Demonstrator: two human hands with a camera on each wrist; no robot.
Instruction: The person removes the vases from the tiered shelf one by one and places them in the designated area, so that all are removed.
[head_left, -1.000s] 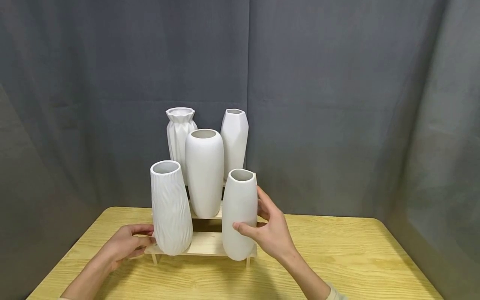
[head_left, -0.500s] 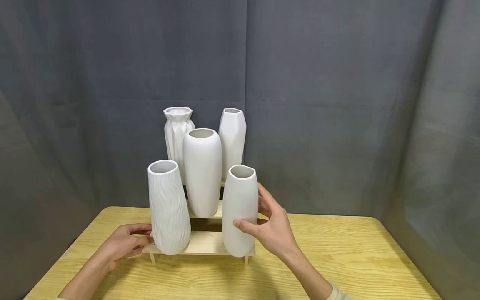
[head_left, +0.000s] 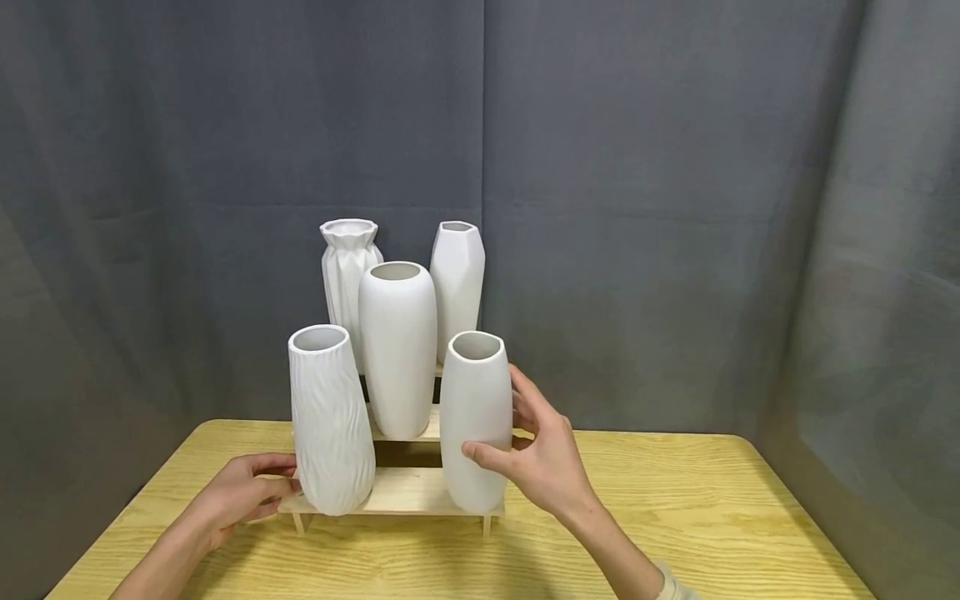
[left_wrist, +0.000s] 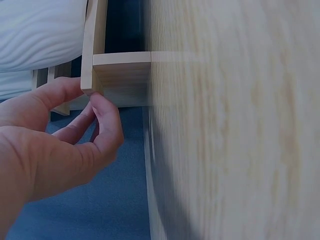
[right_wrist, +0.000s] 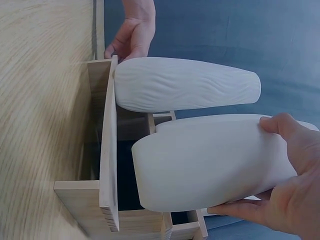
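One smooth white vase (head_left: 475, 404), long axis nearly upright, hangs just above the low front right end of the wooden stand (head_left: 408, 492), gripped between thumb and fingers of the nearer right hand (head_left: 550, 462), while the left hand (head_left: 240, 496) pinches the stand's left end.

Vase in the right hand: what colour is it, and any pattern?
The vase is plain white, with no pattern visible; clearest in the right wrist view.
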